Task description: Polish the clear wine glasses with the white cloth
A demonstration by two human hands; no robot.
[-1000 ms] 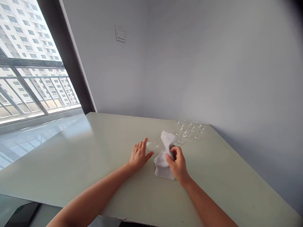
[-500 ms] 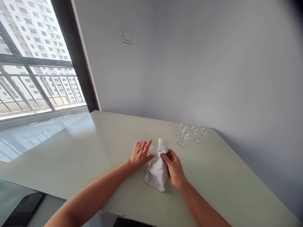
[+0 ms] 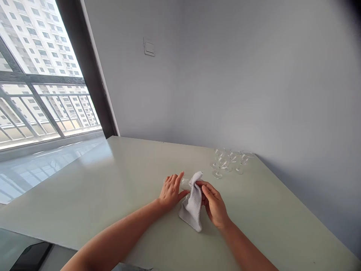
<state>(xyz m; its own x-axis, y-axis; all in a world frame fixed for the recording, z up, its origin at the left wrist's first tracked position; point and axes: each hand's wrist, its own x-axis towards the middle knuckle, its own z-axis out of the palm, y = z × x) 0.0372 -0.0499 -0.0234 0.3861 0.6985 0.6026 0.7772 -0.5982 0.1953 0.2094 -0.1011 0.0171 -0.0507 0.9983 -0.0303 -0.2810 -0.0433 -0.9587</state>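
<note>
My left hand [image 3: 170,192] is over a clear glass [image 3: 184,183] held low at the table, thumb on the near side and fingers on the far side. Only part of the glass shows, between this hand and a white cloth [image 3: 193,207]; the hand and cloth hide the rest. My right hand [image 3: 216,203] pinches the cloth near its top, right up against the glass. The cloth's twisted upper end sticks up, and its lower corner hangs toward the tabletop.
Several clear stemmed glasses [image 3: 217,172] stand grouped at the back right of the pale table [image 3: 135,165], near the wall [image 3: 254,82]. A dark flat object [image 3: 32,258] lies at the lower left, below the table edge. A window [image 3: 42,75] is at left.
My right hand has shifted its grip on the cloth, and the cloth's top now bends to the right. Both hands sit slightly further right in view; the left keeps its hold.
</note>
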